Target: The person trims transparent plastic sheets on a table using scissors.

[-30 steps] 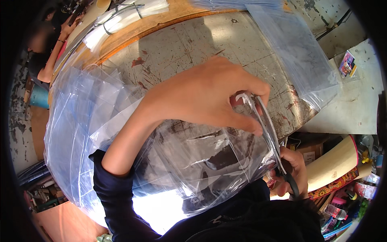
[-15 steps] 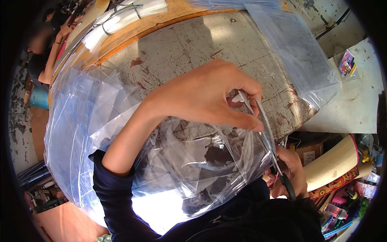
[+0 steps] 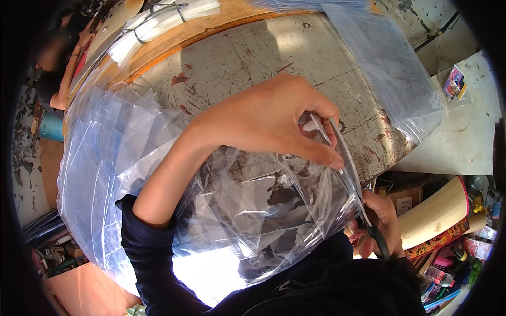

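My left hand (image 3: 274,118) reaches over the table, its thumb and fingers closed on the edge of a clear plastic sheet (image 3: 311,189). A narrow greyish strip (image 3: 345,158) runs from these fingers down along that edge. At its lower end are scissors with black handles (image 3: 378,239), gripped in my right hand (image 3: 389,216). The blades lie against the plastic edge; how far apart they are, I cannot tell. Some right-hand fingers are hidden behind the handles. More clear plastic (image 3: 105,174) piles up in loose folds under and left of my left arm.
The scratched grey table (image 3: 237,68) has a curved front edge. Flat clear plastic sheets (image 3: 390,73) lie at the right, and a tied white bundle (image 3: 153,26) at the far left. Cluttered goods and a cream roll (image 3: 435,210) stand right. Another person's arm (image 3: 66,84) shows far left.
My left hand has shifted very slightly left with the plastic edge. The scissors' handles have moved a little to the right in my right hand. The rest looks the same.
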Available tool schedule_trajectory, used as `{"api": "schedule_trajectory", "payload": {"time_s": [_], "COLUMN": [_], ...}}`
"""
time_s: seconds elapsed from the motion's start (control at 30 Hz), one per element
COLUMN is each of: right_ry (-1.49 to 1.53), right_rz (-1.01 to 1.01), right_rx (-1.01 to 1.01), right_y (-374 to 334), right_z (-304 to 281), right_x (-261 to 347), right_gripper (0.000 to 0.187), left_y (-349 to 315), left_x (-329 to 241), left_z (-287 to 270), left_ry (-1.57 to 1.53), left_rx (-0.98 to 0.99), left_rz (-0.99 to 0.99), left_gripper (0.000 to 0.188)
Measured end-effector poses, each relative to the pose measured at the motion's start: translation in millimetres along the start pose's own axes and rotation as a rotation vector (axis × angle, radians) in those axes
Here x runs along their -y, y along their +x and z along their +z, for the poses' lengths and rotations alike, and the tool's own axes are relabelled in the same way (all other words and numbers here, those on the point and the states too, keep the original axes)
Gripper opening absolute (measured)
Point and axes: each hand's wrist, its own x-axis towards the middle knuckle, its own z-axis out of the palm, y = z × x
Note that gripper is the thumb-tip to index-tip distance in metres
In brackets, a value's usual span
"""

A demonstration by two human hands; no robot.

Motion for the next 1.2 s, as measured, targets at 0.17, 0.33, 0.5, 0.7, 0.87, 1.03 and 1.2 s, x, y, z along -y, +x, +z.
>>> {"api": "schedule_trajectory", "payload": {"time_s": [0.17, 0.33, 0.5, 0.7, 0.87, 1.03, 1.2], "right_ry": [-0.043, -0.097, -0.142, -0.157, -0.239, -0.092, -0.112], "right_rz": [0.046, 0.04, 0.032, -0.008, -0.061, 0.049, 0.074], "right_rx": [-0.016, 0.044, 0.084, 0.084, 0.119, -0.011, -0.002], "right_y": [-0.2, 3.8, 5.5, 6.5, 3.3, 3.9, 4.1], "right_z": [-1.1, -5.0, -7.3, -7.9, -14.2, -1.6, -2.7], "right_x": [5.4, 11.9, 11.6, 9.4, 3.4, 13.9, 16.6], "right_gripper": [0.078, 0.079, 0.079, 0.077, 0.077, 0.077, 0.078], "left_y": [0.4, 2.2, 1.8, 2.0, 2.1, 2.7, 1.7], "left_x": [0.9, -2.1, -4.9, -4.0, -3.6, -5.2, -8.5], "left_z": [-0.4, -1.5, -1.8, -0.6, 0.3, 0.3, -0.8], "left_ry": [0.019, 0.025, 0.011, 0.015, 0.004, 0.009, 0.018], "left_rx": [0.001, 0.001, -0.003, -0.007, -0.023, 0.001, -0.002], "left_rz": [0.03, 0.05, 0.012, 0.007, 0.003, -0.017, -0.017], "left_gripper": [0.017, 0.018, 0.02, 0.022, 0.022, 0.023, 0.024]}}
